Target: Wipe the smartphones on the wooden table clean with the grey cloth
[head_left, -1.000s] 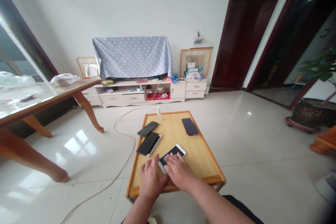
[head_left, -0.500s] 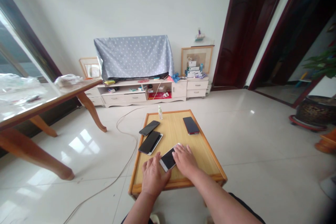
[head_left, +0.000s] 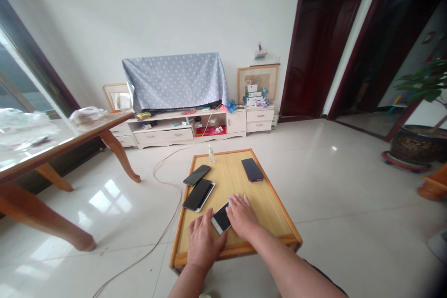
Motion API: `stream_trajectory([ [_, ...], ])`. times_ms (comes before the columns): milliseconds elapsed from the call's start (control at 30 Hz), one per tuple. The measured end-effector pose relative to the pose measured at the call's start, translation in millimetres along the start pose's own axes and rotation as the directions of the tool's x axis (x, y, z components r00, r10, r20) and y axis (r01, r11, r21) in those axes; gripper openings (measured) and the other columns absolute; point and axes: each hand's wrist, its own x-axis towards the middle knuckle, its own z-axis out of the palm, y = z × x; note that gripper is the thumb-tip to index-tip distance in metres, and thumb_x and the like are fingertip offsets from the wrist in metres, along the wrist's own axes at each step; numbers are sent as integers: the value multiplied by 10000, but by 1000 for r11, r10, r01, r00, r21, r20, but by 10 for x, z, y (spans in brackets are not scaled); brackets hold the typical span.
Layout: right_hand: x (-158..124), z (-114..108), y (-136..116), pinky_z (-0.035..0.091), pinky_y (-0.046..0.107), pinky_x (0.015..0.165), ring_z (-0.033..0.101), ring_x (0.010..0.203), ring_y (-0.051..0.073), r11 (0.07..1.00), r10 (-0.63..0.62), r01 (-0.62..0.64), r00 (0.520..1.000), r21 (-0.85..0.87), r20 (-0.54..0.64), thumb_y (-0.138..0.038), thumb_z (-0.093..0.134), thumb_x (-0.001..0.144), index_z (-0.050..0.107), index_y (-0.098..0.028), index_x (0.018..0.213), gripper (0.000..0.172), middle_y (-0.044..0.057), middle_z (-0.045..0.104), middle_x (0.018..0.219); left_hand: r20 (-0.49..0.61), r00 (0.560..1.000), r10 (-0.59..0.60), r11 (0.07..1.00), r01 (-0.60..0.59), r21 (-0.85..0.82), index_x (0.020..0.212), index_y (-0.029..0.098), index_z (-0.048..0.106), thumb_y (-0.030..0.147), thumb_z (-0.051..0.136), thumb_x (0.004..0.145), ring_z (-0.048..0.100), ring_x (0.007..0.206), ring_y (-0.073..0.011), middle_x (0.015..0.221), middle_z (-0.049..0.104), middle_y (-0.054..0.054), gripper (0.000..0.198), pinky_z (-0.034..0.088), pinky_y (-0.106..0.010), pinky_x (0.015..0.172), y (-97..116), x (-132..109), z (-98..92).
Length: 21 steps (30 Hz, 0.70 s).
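A white-framed smartphone [head_left: 220, 219] with a dark screen lies slanted near the front of a small wooden table [head_left: 240, 167]. My left hand [head_left: 202, 242] grips its near left end, thumb and forefinger at the edges. Over the far right end lies my right hand [head_left: 242, 216], its fingers curled onto the phone and hiding that part. To the left, a black phone [head_left: 197, 193] rests on a white one [head_left: 208, 198]. Just behind them sits another dark phone [head_left: 197, 175]. A dark phone with a reddish edge [head_left: 252, 170] lies at the back right.
A small clear bottle [head_left: 211, 154] stands at the table's back edge. A cable [head_left: 167, 223] trails over the floor on the left. A larger table [head_left: 115, 123] with plastic bags stands further left. Behind is a white cabinet [head_left: 164, 137] beneath a cloth-covered shape [head_left: 174, 81].
The view has tilted slightly upward, so the small table sits a little lower in the picture. Both hands stay on the same phone, with the right hand shifted only slightly.
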Motion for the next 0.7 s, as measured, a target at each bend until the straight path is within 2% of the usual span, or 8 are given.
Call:
stream_trajectory([
  [100,-112,111,-109,164,417,1222,329,1455,233,977,-203,200,979,78,29,-352,344,1038,487,-179,1460,479,101,453,1532,10,1000,24,1000,-24,12,1327,230,521,326,615,791,576,1198,-268,1263,672,-90,552,315,-435,1083,-10,7,-5],
  [167,-138,134,-120,173,402,1219,359,1437,227,969,-222,219,975,118,15,-331,370,1026,526,-202,1428,451,82,491,1506,14,999,46,999,-46,18,1292,245,557,331,619,796,574,1198,-266,1249,679,-83,507,316,-435,1080,-6,4,-12],
  [233,-89,94,-25,185,397,1212,383,1419,238,984,-86,90,996,153,-30,-293,418,996,583,-197,1370,420,89,530,1470,13,997,71,997,-71,25,1274,244,580,400,663,780,569,1203,-282,1229,688,-88,525,314,-453,1083,3,-3,-19],
  [267,-46,59,54,196,393,1206,390,1413,246,984,15,-3,998,178,-63,-270,443,976,609,-186,1338,407,101,543,1454,11,996,85,996,-85,30,1265,241,591,431,680,771,571,1200,-289,1221,693,-89,536,315,-465,1083,6,-7,-19],
  [333,45,-14,234,248,384,1177,412,1396,263,970,133,-109,986,219,-102,-226,449,954,623,-142,1313,408,148,548,1436,3,992,125,991,-125,42,1243,242,616,444,682,783,582,1192,-292,1230,696,-85,506,326,-484,1079,2,-16,-9],
  [400,107,-62,388,321,352,1123,487,1331,259,952,189,-152,975,266,-120,-189,460,927,659,-138,1252,385,159,601,1366,-10,984,176,983,-175,53,1212,251,645,431,659,818,594,1190,-289,1261,690,-78,434,352,-495,1066,-20,-22,16],
  [533,142,-57,540,407,297,1005,624,1132,223,887,286,-204,947,415,-146,-157,529,848,729,-211,1078,310,87,715,1162,-40,962,271,961,-269,60,1184,253,677,438,612,879,617,1186,-289,1282,688,-83,363,454,-480,999,-85,-28,81],
  [700,211,2,605,488,302,868,676,966,221,690,467,-256,872,677,-145,-277,556,840,733,-212,967,228,61,751,997,-67,946,319,948,-316,43,1210,220,654,425,545,941,633,1187,-282,1275,691,-105,356,525,-457,958,-109,-17,125],
])
